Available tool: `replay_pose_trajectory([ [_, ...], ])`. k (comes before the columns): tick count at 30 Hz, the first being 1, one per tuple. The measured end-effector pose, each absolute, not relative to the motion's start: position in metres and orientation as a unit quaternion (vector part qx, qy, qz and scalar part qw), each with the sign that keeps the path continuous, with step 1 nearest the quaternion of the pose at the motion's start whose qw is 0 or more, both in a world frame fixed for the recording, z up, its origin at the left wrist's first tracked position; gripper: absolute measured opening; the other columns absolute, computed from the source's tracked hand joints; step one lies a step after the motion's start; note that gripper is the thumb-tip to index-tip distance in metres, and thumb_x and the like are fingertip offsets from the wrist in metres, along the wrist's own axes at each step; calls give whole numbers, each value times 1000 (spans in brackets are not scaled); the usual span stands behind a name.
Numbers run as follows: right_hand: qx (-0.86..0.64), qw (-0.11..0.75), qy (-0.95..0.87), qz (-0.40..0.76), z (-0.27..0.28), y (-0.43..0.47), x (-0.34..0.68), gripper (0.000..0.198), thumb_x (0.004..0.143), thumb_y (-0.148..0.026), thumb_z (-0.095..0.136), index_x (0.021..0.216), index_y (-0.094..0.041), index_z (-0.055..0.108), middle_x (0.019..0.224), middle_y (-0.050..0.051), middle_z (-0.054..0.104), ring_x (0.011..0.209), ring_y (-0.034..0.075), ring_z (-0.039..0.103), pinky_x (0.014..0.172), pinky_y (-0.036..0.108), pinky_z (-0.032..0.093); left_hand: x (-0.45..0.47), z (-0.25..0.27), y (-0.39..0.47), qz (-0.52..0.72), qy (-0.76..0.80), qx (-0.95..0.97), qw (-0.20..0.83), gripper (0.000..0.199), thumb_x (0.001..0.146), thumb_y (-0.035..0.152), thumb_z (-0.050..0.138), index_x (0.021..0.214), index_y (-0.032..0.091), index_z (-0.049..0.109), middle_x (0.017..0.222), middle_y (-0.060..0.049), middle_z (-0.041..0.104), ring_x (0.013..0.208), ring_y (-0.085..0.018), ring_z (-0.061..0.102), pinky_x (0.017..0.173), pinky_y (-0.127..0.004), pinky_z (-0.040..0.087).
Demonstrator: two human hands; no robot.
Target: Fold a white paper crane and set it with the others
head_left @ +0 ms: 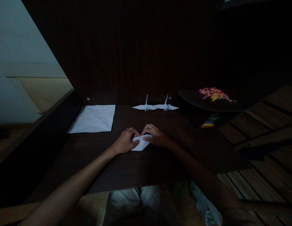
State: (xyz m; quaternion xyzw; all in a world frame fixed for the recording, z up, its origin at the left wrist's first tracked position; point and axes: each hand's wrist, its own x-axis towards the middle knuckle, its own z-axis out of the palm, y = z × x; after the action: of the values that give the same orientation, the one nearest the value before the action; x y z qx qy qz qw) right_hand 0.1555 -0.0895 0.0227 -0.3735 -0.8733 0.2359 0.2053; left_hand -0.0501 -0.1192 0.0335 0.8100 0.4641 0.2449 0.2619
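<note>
A partly folded white sheet of paper (141, 145) lies on the dark tabletop in front of me, between both hands. My left hand (127, 140) grips its left side, thumb on top and fingers curled at the far edge. On the right side, my right hand (155, 135) pinches the paper with the thumb laid over it. Beyond the hands stand two white origami cranes (146, 107) side by side, their wings spread and touching or overlapping. Flat to the left is a creased white paper square (95, 118).
A dark upright panel (136, 56) closes off the back, and a low side board (37, 135) runs along the left. At the right, a raised curved shelf (190, 97) bears a heap of small colourful pieces (214, 94). Wooden slats (261, 157) lie farther right.
</note>
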Motion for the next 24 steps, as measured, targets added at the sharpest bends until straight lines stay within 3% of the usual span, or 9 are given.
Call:
replay_pose_trajectory([
  [3,-374,222,-869,235,27,-92,153,5,80,-19,68,83,-17,66,86,2,58,87,18,53,79,33,40,-48,36,-122,244,458,808,279,15,75,16,63,91,15,65,80,-2,64,67,-15,57,61,-25,42],
  [8,-373,275,-867,183,37,-98,150,5,81,-25,69,81,-20,67,82,2,63,84,19,54,83,37,37,-50,42,-124,281,416,824,263,20,86,31,58,92,17,71,83,-4,67,72,-15,60,64,-25,42],
  [10,-386,344,-844,142,41,-101,151,14,79,-29,70,92,-22,67,93,4,64,94,22,53,88,41,37,-52,45,-123,308,418,818,247,20,87,32,59,89,18,73,78,-4,65,69,-15,58,62,-25,41],
  [13,-408,468,-777,108,47,-104,153,45,74,-34,75,115,-24,60,117,9,57,112,27,48,96,44,37,-56,49,-122,375,434,786,232,19,84,33,63,84,17,74,72,-3,62,65,-14,56,59,-25,40],
  [16,-406,535,-724,157,48,-105,154,70,69,-41,77,130,-26,46,134,10,45,122,29,44,98,44,40,-57,53,-122,441,429,747,249,18,81,33,67,79,17,73,70,-2,62,65,-14,55,58,-25,40],
  [20,-350,554,-698,289,43,-104,151,96,61,-66,73,138,-25,32,144,14,38,125,31,44,97,45,42,-56,56,-124,486,403,707,317,20,76,36,71,71,16,71,69,-2,62,63,-13,55,58,-24,41],
  [22,-310,547,-697,343,40,-103,149,98,60,-76,65,138,-25,32,144,15,38,126,31,45,96,45,43,-55,55,-124,497,397,675,375,27,73,41,73,71,15,70,68,-1,61,61,-12,53,55,-23,39],
  [24,-296,540,-693,373,38,-103,147,86,66,-79,56,131,-24,41,141,14,43,125,30,46,94,43,45,-54,53,-123,502,386,632,447,33,70,47,74,72,14,68,66,-1,61,58,-11,52,52,-22,38],
])
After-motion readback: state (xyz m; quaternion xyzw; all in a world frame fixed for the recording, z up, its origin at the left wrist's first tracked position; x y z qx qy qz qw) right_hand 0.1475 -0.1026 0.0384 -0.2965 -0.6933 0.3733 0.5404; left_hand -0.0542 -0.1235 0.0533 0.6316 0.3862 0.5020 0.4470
